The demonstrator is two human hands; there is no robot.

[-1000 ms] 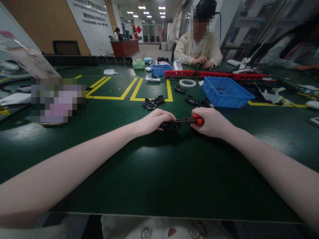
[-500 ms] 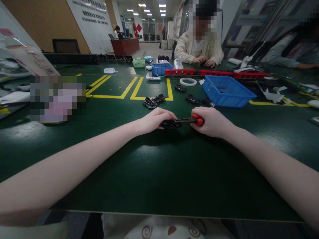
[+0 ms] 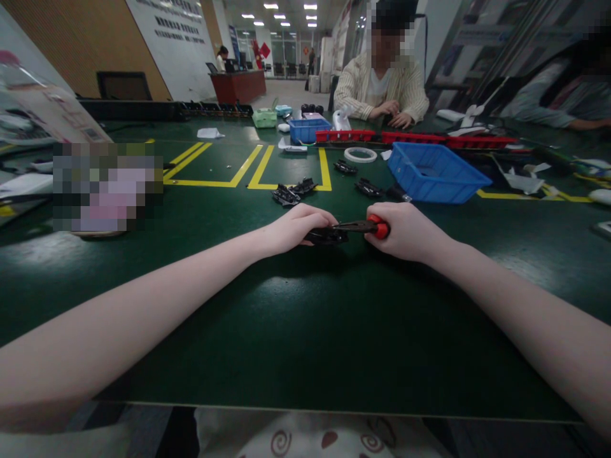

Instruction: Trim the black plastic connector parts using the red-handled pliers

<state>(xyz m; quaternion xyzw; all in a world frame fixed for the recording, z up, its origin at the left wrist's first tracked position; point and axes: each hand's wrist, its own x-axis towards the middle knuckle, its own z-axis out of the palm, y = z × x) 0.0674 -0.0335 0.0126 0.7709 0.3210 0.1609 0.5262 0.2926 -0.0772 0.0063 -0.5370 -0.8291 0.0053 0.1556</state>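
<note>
My left hand is closed around a black plastic part just above or on the green table. Red-handled pliers are gripped in my right hand, their dark jaws pointing left. The jaw tips lie at the top of the black part near my left fingers; whether they pinch it I cannot tell. Beyond my left hand lie more black plastic parts, close together. Two further black parts, one nearer and one farther back, rest toward the blue bin.
A blue bin stands beyond my right hand, a white tape ring beside it. Red strips run across behind. A phone-like object and a tilted bottle are at left. Across the table sits a person.
The plier jaws have shifted slightly left and up over the black part. My hands stay in nearly the same place. The person opposite has moved their hands a little.
</note>
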